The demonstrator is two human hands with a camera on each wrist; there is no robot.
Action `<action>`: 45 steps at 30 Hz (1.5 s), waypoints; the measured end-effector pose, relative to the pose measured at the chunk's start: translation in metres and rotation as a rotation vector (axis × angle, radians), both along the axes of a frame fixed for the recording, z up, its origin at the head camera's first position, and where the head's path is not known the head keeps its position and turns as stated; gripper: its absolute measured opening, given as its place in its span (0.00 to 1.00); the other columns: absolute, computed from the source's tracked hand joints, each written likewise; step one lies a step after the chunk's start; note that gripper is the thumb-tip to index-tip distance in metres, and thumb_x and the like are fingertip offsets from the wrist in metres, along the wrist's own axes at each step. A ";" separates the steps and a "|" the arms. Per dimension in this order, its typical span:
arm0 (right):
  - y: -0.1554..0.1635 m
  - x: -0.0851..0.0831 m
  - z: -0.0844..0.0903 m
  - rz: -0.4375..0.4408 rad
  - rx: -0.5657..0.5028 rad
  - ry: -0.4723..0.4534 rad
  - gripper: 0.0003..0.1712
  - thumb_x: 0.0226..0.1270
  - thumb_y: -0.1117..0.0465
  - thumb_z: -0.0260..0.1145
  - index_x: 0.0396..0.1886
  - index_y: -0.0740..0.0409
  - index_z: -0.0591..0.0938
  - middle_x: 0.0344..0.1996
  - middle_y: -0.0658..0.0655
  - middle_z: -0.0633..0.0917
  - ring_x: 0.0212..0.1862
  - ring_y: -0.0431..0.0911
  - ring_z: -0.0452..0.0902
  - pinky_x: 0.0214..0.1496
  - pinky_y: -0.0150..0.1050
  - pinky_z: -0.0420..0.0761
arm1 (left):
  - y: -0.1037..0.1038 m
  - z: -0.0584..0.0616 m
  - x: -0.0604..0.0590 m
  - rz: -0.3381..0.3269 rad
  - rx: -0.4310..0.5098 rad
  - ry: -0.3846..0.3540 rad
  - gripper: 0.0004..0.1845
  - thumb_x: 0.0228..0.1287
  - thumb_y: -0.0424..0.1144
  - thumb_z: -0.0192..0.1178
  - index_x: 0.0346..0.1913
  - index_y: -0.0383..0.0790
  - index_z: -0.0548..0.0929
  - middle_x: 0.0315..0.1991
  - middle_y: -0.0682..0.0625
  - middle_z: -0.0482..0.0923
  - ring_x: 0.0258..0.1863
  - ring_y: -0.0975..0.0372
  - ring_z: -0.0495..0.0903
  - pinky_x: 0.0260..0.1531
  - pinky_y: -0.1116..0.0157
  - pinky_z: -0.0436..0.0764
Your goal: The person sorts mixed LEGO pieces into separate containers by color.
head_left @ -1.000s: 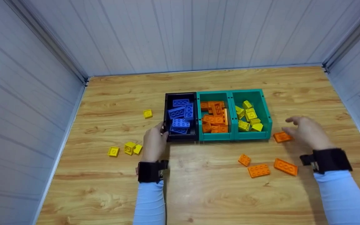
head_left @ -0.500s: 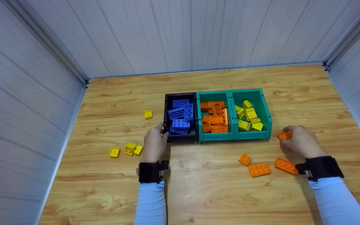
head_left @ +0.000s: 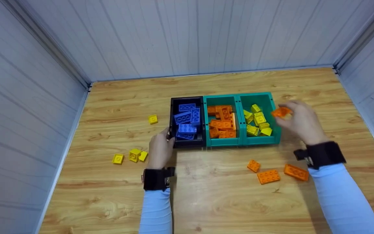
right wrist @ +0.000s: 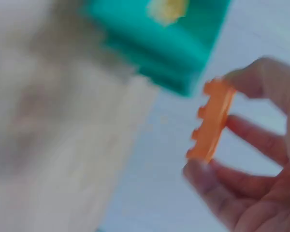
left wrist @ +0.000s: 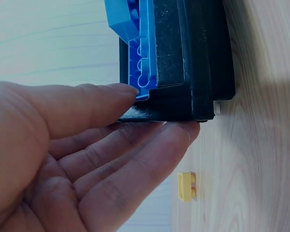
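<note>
My left hand (head_left: 161, 149) pinches the left wall of a black bin (head_left: 189, 143) of blue toy bricks (head_left: 187, 128). In the left wrist view the thumb lies over the rim and the fingers (left wrist: 145, 164) lie against the outside. My right hand (head_left: 304, 123) holds a flat orange brick (head_left: 281, 112) by its two ends, raised beside the right-hand green bin (head_left: 260, 140). The right wrist view shows the studs of this orange brick (right wrist: 212, 121) facing the bin. Yellow bricks (head_left: 259, 119) lie in that green bin.
A middle green bin (head_left: 223, 142), joined in the row, contains orange bricks (head_left: 221, 124). Three loose orange bricks (head_left: 268, 176) lie at the front right of the wooden table. Several yellow bricks (head_left: 135, 154) are scattered on the left. White panels (head_left: 187, 39) enclose the table.
My right hand came down on the orange brick at the right of the bins, gripped it, and lifted it up and leftward to the green bin's edge. The left hand stayed on the black bin.
</note>
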State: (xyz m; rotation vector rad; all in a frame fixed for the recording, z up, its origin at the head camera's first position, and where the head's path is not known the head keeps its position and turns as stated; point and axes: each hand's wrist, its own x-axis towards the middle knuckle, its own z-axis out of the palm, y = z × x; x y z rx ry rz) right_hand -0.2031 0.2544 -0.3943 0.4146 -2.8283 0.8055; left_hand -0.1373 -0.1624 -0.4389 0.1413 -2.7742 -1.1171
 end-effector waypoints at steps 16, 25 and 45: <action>-0.149 -0.068 -0.004 0.565 0.267 -0.047 0.24 0.62 0.63 0.71 0.59 0.60 0.82 0.65 0.68 0.73 0.65 0.62 0.68 0.66 0.55 0.70 | 0.000 -0.001 0.000 -0.004 0.009 -0.010 0.23 0.69 0.32 0.61 0.64 0.26 0.74 0.43 0.38 0.85 0.37 0.53 0.84 0.37 0.58 0.83; -0.148 -0.070 -0.011 0.559 0.274 -0.072 0.21 0.66 0.68 0.65 0.59 0.62 0.82 0.64 0.67 0.75 0.60 0.60 0.75 0.62 0.52 0.75 | 0.002 -0.004 0.001 0.002 0.009 -0.030 0.23 0.69 0.31 0.61 0.64 0.26 0.74 0.44 0.38 0.84 0.39 0.53 0.84 0.39 0.58 0.83; 0.000 0.034 0.007 0.236 0.124 -0.111 0.20 0.66 0.66 0.69 0.56 0.65 0.81 0.51 0.68 0.83 0.50 0.62 0.79 0.50 0.59 0.79 | -0.002 -0.004 0.004 -0.013 -0.004 -0.005 0.23 0.68 0.29 0.61 0.64 0.25 0.74 0.45 0.36 0.84 0.40 0.51 0.84 0.38 0.57 0.83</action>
